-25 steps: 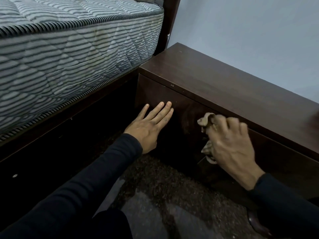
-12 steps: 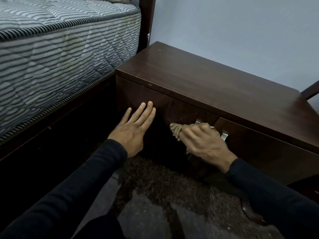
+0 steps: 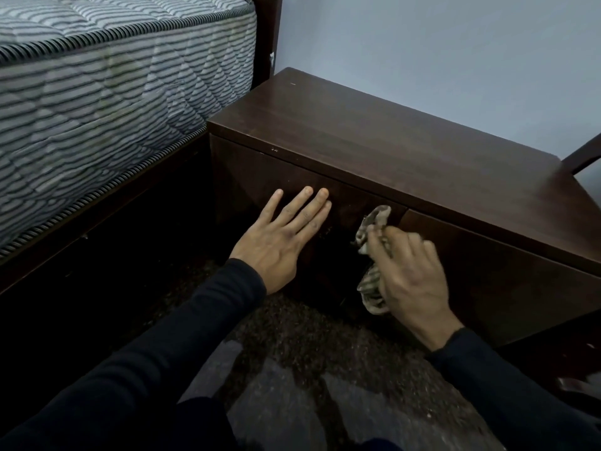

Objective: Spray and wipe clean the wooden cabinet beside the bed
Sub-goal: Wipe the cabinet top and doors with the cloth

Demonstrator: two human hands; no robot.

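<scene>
While the left hand (image 3: pixel 283 236) lies flat on the front of the wooden cabinet (image 3: pixel 390 157), its fingers (image 3: pixel 300 211) straight and slightly spread, the right hand (image 3: pixel 409 281) pinches a bunched cloth (image 3: pixel 372 288) against that front, just beside it. The cabinet stands against the bed (image 3: pixel 113 92), its long axis running away rightward, so the rest of the front probably lies nearer the right hand.
</scene>
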